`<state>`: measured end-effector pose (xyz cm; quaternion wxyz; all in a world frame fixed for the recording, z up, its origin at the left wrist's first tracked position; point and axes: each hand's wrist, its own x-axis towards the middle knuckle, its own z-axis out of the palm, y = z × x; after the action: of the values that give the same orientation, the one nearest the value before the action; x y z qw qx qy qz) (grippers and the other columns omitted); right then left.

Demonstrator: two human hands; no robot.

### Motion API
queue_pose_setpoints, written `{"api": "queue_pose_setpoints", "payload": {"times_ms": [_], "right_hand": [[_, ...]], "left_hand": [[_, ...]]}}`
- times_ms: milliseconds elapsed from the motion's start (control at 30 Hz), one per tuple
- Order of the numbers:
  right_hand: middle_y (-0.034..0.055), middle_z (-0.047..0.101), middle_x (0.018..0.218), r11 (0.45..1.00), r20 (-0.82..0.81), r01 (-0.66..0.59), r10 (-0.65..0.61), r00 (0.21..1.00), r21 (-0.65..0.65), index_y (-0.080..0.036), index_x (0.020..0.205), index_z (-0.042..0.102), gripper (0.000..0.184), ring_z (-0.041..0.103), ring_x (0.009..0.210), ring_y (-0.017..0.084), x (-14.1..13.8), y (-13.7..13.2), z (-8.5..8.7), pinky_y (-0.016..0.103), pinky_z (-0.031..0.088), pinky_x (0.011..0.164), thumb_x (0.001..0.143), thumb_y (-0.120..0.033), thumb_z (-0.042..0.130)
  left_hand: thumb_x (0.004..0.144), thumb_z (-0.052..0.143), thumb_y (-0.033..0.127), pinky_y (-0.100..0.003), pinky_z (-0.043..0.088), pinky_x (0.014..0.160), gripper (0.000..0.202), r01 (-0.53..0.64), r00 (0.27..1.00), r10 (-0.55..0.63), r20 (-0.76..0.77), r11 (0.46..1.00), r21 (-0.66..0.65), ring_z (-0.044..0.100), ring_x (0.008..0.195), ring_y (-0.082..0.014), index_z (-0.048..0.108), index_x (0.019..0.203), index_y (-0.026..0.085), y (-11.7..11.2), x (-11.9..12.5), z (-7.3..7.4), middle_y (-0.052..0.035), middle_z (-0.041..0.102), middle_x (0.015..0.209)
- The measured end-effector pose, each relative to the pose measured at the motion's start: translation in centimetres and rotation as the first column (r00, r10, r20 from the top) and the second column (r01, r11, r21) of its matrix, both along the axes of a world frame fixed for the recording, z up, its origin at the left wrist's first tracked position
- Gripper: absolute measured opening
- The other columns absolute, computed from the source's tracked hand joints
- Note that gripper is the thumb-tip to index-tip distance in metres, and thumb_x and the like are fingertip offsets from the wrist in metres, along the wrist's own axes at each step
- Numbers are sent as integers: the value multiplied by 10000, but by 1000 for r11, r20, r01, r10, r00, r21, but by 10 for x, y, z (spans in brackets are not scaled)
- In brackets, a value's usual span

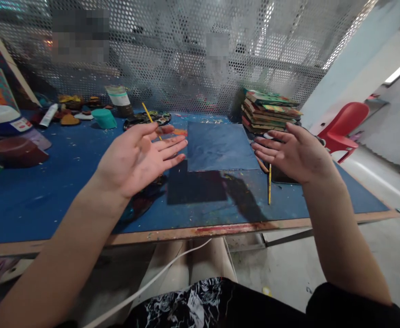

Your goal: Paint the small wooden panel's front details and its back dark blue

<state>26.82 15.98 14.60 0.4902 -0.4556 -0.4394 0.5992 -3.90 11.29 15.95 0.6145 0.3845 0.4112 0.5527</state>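
Observation:
Both palms are turned upward above the blue table, with nothing in them. My left hand [141, 155] has its fingers stretched toward the left edge of a blue-grey painted panel [220, 146]. On the other side, my right hand [295, 152] is open too, its fingertips close to the panel's right edge. The panel casts a dark shadow on the tabletop. A yellow paintbrush [270, 187] lies below my right fingers. Behind my left fingers a second yellow brush [147, 111] slants up by a dark, paint-smeared palette [162, 117], which is partly hidden.
A stack of painted boards [270, 109] stands at the back right. Along the left are a teal cup [104, 118], a jar [119, 100], a reddish tub [18, 152] and a white-and-blue container [2, 120]. Perforated metal [172, 59] rises behind the table. A red chair [346, 127] stands right.

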Motion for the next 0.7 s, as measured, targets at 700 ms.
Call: {"api": "queue_pose_setpoints", "payload": {"times_ms": [700], "right_hand": [[59,736,1036,974,-85,221,-216,973,45,-240,1025,586,267,698,995,202,-45,-43,-60,397,504,977,796,-362,648]], "left_hand": [[757,640,348,-446,285,1161,365,-132,969,158,-191,981,141,461,1334,-269,588,1098,230,-22,15,-36,-58,612,1291]]}}
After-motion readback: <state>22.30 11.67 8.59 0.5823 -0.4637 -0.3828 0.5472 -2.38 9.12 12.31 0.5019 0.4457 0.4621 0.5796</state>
